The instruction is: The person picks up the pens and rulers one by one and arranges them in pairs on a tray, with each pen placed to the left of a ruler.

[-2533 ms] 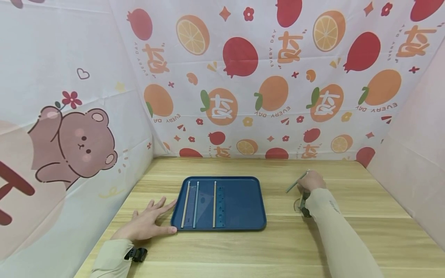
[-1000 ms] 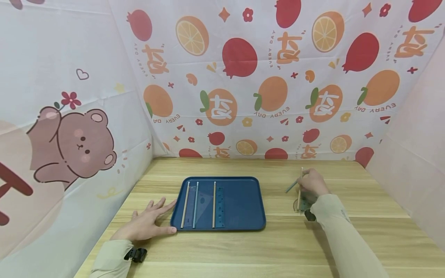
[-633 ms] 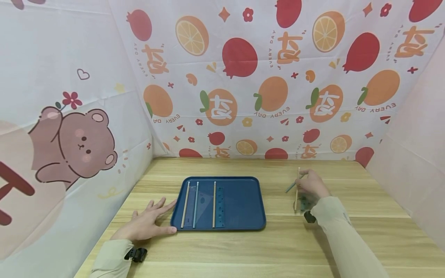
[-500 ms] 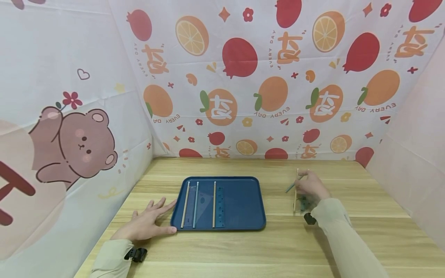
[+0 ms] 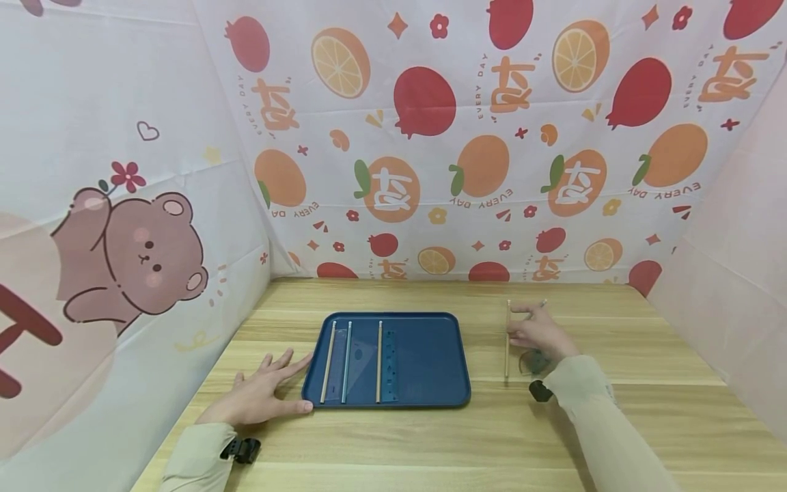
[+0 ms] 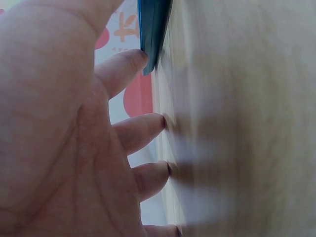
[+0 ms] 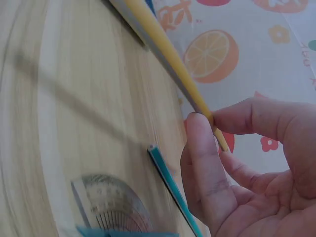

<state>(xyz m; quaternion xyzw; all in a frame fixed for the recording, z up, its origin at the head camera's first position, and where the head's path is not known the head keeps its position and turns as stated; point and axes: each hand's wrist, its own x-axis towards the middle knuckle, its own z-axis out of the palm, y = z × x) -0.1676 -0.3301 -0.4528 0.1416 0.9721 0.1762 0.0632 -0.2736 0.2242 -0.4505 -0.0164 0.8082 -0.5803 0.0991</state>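
Note:
My right hand (image 5: pixel 533 331) pinches a yellow wooden pencil (image 5: pixel 507 338) between thumb and forefinger, a little above the table, to the right of the blue tray (image 5: pixel 430 355). In the right wrist view the pencil (image 7: pixel 168 49) slants up and away from my right hand (image 7: pixel 203 124). A teal pencil (image 7: pixel 173 182) and a clear protractor (image 7: pixel 111 202) lie on the wood under the hand. My left hand (image 5: pixel 261 391) lies flat on the table, its thumb and forefinger touching the tray's front left corner (image 6: pixel 153 24). The tray holds three pencils (image 5: pixel 347 362), a set square and a ruler (image 5: pixel 390 365).
The wooden table (image 5: pixel 430 444) is walled in by printed cloth on the left, back and right. The tray's right half is bare. The protractor (image 5: pixel 530 362) lies just in front of my right hand.
My right hand has picked the yellow pencil up from beside the teal one and carried it left, toward the tray. The left hand has stayed put.

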